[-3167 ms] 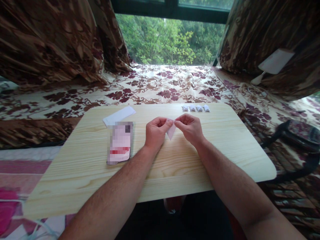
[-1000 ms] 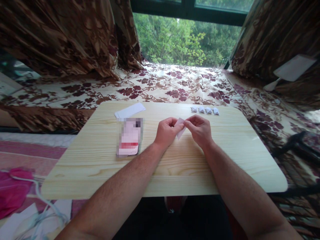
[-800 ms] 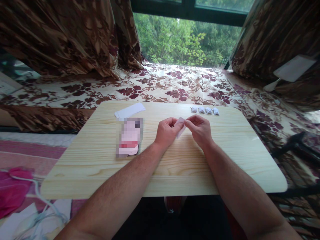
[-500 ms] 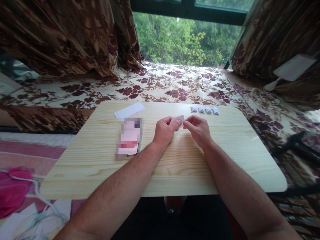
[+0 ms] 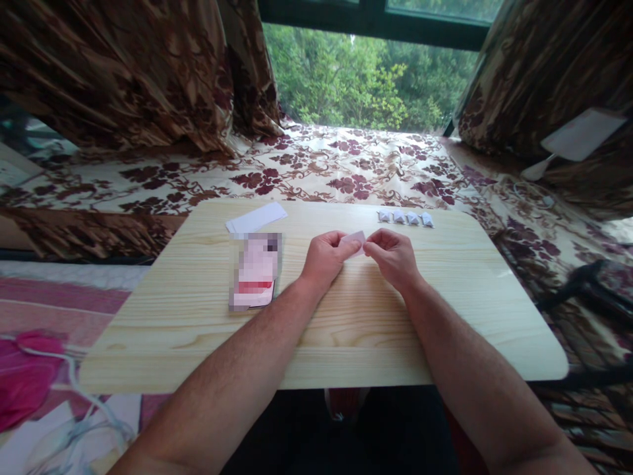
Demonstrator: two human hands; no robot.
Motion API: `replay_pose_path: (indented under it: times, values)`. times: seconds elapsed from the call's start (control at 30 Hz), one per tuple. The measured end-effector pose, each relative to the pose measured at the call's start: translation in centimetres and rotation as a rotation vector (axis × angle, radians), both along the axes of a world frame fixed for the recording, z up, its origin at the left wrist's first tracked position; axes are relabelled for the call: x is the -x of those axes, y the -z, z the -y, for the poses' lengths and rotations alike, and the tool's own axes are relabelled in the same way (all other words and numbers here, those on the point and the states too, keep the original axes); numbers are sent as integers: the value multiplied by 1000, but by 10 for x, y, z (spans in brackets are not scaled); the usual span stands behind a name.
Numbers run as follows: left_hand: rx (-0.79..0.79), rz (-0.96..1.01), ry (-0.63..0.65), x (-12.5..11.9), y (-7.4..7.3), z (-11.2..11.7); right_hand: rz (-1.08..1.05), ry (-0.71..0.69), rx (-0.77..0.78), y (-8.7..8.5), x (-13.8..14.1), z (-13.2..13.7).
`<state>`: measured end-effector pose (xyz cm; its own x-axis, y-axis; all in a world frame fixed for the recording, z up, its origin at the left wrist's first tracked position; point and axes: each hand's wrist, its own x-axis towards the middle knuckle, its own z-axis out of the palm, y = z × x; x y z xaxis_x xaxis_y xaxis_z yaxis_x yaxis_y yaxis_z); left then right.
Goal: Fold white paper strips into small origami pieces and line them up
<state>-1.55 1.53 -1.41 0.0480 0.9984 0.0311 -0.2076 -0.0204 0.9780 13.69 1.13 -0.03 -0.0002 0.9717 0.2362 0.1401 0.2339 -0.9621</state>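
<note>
Over the middle of a pale wooden table (image 5: pixel 346 323), toward its far edge, the left hand (image 5: pixel 322 256) pinches a small piece of white paper (image 5: pixel 357 238) under its thumb; the right hand (image 5: pixel 394 254) pinches the paper's corner. It seems light, thin and easily creased, best held by its edges.

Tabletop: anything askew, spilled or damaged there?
No spill or damage shows. The white paper lies slanted to the far edge of the table, unlike the tidy row of four folded pieces. The phone is mostly pixelated, its condition unclear.
</note>
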Motion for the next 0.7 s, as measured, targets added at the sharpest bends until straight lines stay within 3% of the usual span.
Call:
replay_pose_path:
  times: [0.33,0.7]
  values:
    - [51,-12,-9,1,-9,1,24,-25,-16,3,0,1]
    - [-56,-286,56,3,-8,5,-10,8,-48,1,-1,1]
